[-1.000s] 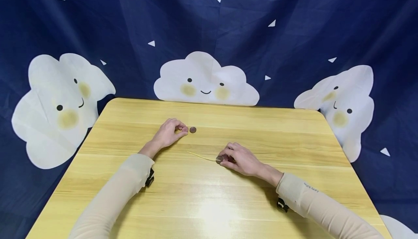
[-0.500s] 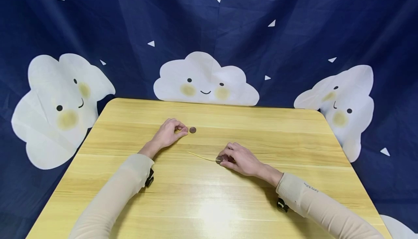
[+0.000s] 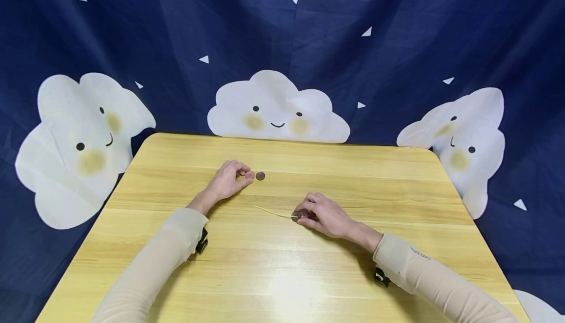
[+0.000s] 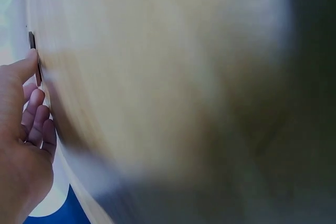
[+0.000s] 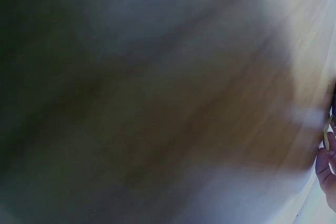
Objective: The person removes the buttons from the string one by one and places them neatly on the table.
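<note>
In the head view, my left hand [image 3: 227,179] pinches a small reddish-brown disc [image 3: 249,174] between thumb and fingers, low at the tabletop. A darker brown disc [image 3: 260,176] lies just right of it. From the left wrist, the brown discs [image 4: 32,40] show edge-on, with the thumb against them. My right hand [image 3: 328,216], nearer the front, holds dark brown discs [image 3: 295,217] in its fingertips; how many cannot be told. A thin yellow cord [image 3: 271,212] runs left from them along the table. The right wrist view is blurred and shows only fingers [image 5: 323,166] at its edge.
The pale wooden table [image 3: 265,264] has rounded far corners, and glare lies on its front middle. Behind hangs a dark blue curtain [image 3: 176,28] with white clouds. Each sleeve has a black strap device [image 3: 202,240] beneath it.
</note>
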A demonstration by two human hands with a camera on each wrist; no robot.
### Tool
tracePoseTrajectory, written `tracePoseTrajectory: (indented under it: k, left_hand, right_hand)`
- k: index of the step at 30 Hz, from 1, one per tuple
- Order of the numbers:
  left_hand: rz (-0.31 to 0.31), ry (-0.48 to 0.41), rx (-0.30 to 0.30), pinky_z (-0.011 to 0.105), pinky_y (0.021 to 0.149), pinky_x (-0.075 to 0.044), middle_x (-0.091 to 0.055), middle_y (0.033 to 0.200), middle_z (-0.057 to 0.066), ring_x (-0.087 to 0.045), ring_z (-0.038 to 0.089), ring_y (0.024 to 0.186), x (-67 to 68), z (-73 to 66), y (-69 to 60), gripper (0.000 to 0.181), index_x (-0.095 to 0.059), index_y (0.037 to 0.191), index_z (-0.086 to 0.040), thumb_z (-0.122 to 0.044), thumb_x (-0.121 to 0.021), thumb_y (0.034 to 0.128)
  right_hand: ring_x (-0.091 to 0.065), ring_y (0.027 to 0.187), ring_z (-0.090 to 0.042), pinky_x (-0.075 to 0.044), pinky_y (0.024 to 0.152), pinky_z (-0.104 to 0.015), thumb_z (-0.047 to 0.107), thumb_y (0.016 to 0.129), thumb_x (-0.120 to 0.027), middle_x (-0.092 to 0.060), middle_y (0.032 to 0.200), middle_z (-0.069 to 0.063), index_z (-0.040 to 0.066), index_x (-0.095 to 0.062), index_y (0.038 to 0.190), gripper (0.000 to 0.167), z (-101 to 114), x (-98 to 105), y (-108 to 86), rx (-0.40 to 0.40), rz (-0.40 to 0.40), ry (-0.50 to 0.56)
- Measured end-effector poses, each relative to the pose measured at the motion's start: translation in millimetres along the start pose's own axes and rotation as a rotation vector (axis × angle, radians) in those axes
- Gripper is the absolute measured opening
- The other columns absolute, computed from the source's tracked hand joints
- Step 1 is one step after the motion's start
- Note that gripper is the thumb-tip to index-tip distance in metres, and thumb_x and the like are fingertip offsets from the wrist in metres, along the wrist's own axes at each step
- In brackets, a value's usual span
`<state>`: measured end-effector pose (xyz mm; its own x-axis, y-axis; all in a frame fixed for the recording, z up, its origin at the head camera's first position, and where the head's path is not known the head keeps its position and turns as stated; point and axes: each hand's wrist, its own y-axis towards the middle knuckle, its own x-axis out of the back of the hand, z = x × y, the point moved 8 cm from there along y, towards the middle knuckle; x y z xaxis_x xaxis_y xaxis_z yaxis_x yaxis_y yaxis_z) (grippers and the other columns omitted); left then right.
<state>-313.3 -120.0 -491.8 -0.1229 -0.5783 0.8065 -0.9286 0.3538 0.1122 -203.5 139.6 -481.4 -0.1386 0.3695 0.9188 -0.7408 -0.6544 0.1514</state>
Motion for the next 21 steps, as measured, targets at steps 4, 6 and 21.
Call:
tracePoseTrajectory:
  k: [4,6,21]
  left_hand:
    - [-0.026,-0.012,-0.005,0.045,0.095,-0.051,-0.071,0.107,0.011,-0.060,0.028,0.104,2.7,-2.2,-4.8,0.037,-0.073,0.120,-0.003,-0.030,-0.079,0.0954]
    - [-0.045,-0.014,-0.007,0.044,0.095,-0.051,-0.071,0.106,0.009,-0.060,0.027,0.103,4.2,-4.2,-8.0,0.031,-0.075,0.117,-0.006,-0.029,-0.078,0.0965]
    - [-0.067,-0.020,-0.190,0.048,0.105,-0.054,-0.072,0.100,0.004,-0.065,0.027,0.108,-5.6,-56.9,-36.0,0.019,-0.075,0.107,-0.009,-0.024,-0.078,0.0953]
  right_hand:
    - [-0.053,0.091,-0.009,-0.045,0.075,-0.024,0.037,0.099,-0.074,-0.066,0.105,0.006,0.022,-0.074,0.120,0.025,-1,-1,0.3,-0.007,0.008,0.001]
    - [-0.052,0.091,-0.010,-0.045,0.075,-0.023,0.037,0.099,-0.073,-0.066,0.105,0.006,0.022,-0.074,0.121,0.026,-2,-1,0.5,-0.011,0.015,-0.001]
    - [-0.053,0.092,-0.010,-0.045,0.076,-0.023,0.039,0.100,-0.071,-0.065,0.106,0.006,0.024,-0.074,0.121,0.026,-4,-4,0.6,-0.020,0.034,0.002]
